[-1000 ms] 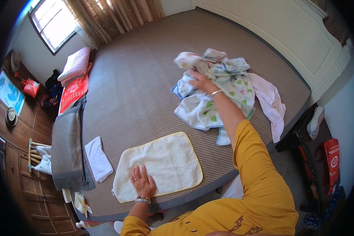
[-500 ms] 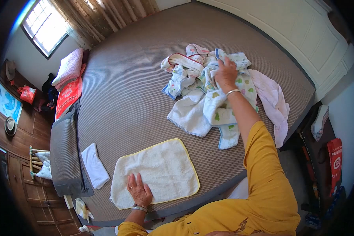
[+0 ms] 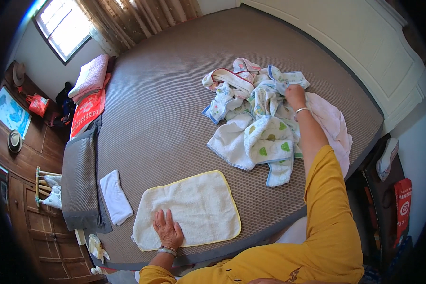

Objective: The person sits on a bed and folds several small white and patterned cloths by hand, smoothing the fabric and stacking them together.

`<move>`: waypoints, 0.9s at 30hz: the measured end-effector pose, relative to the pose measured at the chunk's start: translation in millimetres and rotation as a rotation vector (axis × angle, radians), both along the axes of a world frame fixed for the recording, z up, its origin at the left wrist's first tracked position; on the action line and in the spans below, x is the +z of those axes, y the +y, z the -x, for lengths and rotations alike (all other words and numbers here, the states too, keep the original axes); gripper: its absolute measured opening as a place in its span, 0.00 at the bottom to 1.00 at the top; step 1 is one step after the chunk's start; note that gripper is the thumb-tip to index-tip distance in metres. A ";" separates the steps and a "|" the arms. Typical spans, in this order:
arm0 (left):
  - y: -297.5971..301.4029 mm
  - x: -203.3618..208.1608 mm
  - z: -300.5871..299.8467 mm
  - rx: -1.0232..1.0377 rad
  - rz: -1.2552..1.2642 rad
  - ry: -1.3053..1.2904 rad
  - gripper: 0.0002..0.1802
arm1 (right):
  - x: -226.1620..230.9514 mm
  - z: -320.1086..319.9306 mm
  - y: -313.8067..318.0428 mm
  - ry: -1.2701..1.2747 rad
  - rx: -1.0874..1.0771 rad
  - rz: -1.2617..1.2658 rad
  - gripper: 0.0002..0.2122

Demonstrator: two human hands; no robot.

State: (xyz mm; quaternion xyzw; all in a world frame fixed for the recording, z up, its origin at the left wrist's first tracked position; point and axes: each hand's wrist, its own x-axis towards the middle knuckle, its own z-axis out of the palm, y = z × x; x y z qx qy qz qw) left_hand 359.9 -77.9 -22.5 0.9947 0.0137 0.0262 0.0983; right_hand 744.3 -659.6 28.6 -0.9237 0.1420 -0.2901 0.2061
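Note:
My left hand (image 3: 168, 231) lies flat, fingers stretched, on the lower left part of a cream towel with a yellow edge (image 3: 199, 203). This towel is spread out on the bed. Farther off to the right, my right hand (image 3: 296, 96) is closed at the right side of a heap of crumpled small towels, gripping a pale towel (image 3: 281, 88). In the heap are a white towel with green and tan prints (image 3: 269, 140), a plain white towel (image 3: 229, 142) and a red-edged towel (image 3: 229, 78). A pale pink cloth (image 3: 329, 118) lies partly behind my right forearm.
A folded white cloth (image 3: 115, 198) lies left of the cream towel on the striped brown bed (image 3: 156, 109). Folded bedding (image 3: 91, 78) and a red cloth (image 3: 87, 113) are along the bed's left edge. A cream headboard (image 3: 345, 38) borders the far right.
My right hand has moved right and closed, from over the heap to its right side. The green-printed towel has shifted and folded over. My left hand stays flat on the cream towel.

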 end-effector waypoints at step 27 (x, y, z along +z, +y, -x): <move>2.8 1.5 0.8 -0.030 -0.015 -0.032 0.35 | 107.3 -97.5 105.9 -0.567 0.292 -0.504 0.10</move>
